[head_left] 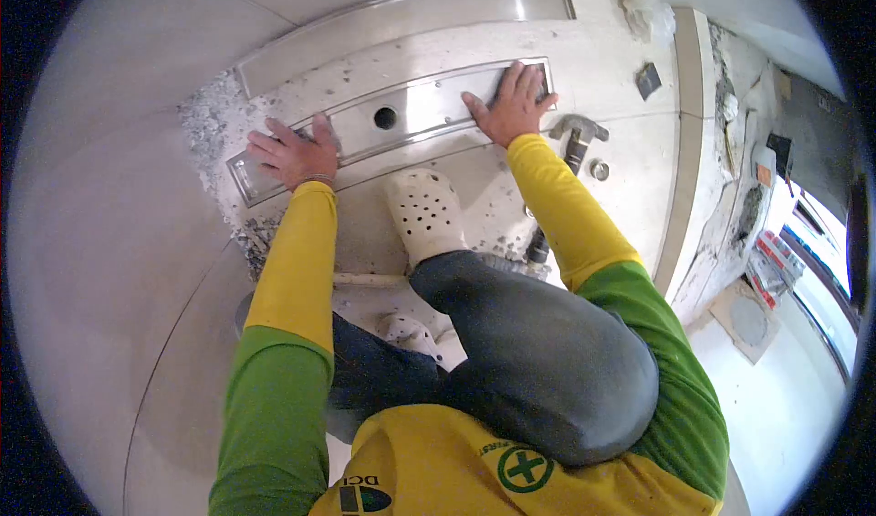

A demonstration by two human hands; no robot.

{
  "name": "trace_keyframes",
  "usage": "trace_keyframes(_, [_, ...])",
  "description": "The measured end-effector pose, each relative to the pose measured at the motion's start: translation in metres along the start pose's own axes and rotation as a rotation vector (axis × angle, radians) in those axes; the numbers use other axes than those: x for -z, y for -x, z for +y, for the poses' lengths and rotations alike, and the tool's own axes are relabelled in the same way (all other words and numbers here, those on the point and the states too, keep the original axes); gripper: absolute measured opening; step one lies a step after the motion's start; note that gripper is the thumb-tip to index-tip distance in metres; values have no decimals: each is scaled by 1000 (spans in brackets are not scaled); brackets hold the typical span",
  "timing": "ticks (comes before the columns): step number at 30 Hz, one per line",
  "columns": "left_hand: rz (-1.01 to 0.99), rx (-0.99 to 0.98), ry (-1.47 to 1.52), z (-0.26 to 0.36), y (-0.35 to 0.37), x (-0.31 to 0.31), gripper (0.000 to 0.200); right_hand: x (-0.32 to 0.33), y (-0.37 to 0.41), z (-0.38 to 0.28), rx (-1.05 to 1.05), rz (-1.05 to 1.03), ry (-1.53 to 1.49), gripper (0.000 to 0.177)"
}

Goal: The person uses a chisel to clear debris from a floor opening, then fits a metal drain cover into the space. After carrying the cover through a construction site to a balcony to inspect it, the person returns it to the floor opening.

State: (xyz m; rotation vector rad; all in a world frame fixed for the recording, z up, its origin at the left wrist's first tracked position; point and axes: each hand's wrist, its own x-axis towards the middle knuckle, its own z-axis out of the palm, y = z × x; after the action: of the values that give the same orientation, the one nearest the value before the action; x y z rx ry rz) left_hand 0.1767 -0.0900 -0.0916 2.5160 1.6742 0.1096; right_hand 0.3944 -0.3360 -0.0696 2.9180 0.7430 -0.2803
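- Two bare hands press or rest, palm down, on one long stainless-steel drain channel (pixel 415 105), which lies aslant on the pale tiled floor (pixel 630 142) in front of the person
- Left hand (pixel 297 156): open, fingers spread, laid over the channel near its left end; nothing is gripped
- Right hand (pixel 513 107): open, fingers and thumb spread wide, laid over the channel near its right end; nothing is gripped
- Round drain hole (pixel 386 117): dark, in the channel between the two hands
- Long rectangular metal panel (pixel 401 25): beyond the channel, apart from it and running roughly alongside
- Claw hammer (pixel 577 140): on the floor just beside the right hand, its head pointing away from the person; the handle passes toward the yellow sleeve (pixel 557 197)
- Small metal ring (pixel 599 169): on the floor beside the hammer
- Dark square piece (pixel 649 81) and crumpled clear plastic bag (pixel 650 16): farther off to the right
- Pale rubble (pixel 208 119): scattered around the left end of the channel
- White perforated clog (pixel 424 208): on the person's foot, near the channel, between the forearms; a second clog (pixel 411 333) shows partly behind it, beneath the legs
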Motion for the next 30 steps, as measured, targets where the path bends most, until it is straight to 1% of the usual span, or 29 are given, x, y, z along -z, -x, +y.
trace_keyframes(2, [-135, 33, -92, -5, 4, -1, 101, -5, 1, 0, 9, 38, 22, 110])
trace_keyframes(3, [-192, 77, -36, 0, 3, 6, 102, -9, 1, 2, 14, 51, 39, 110])
trace_keyframes(4, [-192, 89, -57, -1, 7, 6, 102, -14, 3, 2, 18, 107, 5, 111])
trace_keyframes(7, [-194, 76, -2, -5, 4, 12, 104, -12, 3, 2, 17, 78, 32, 111])
trace_keyframes(9, [-244, 8, 70, -8, 6, 19, 106, -9, 4, 1, 9, 68, -4, 111])
trace_keyframes(10, [-240, 24, 69, -13, 8, 22, 106, -10, 4, 2, 4, 48, -17, 112])
trace_keyframes(12, [-231, -114, 39, -21, 12, 22, 106, -6, 6, 4, 14, 29, -33, 113])
trace_keyframes(14, [-215, -123, 64, -26, 14, 21, 106, -6, 5, 5, 22, 13, -50, 114])
trace_keyframes(16, [-213, -168, 24, -29, 14, 19, 107, -9, 5, 8, 6, -7, -87, 114])
trace_keyframes(17, [-214, -157, 28, -31, 14, 19, 107, -8, 4, 8, -8, -22, -79, 114])
trace_keyframes(19, [-198, -201, 3, -33, 13, 16, 112, -9, 3, 7, -2, -24, -69, 114])
trace_keyframes(23, [-247, -169, -26, -33, 9, 14, 112, -10, 0, 2, -20, -54, -22, 116])
trace_keyframes(26, [-227, -190, -49, -33, 6, 13, 112, -8, -1, 0, -52, -75, 1, 116])
trace_keyframes(28, [-275, -181, -72, -31, 6, 16, 113, -7, 0, 1, -62, -69, 10, 116])
trace_keyframes(30, [-276, -195, -68, -33, 6, 16, 113, -6, 0, 3, -53, -89, -20, 114])
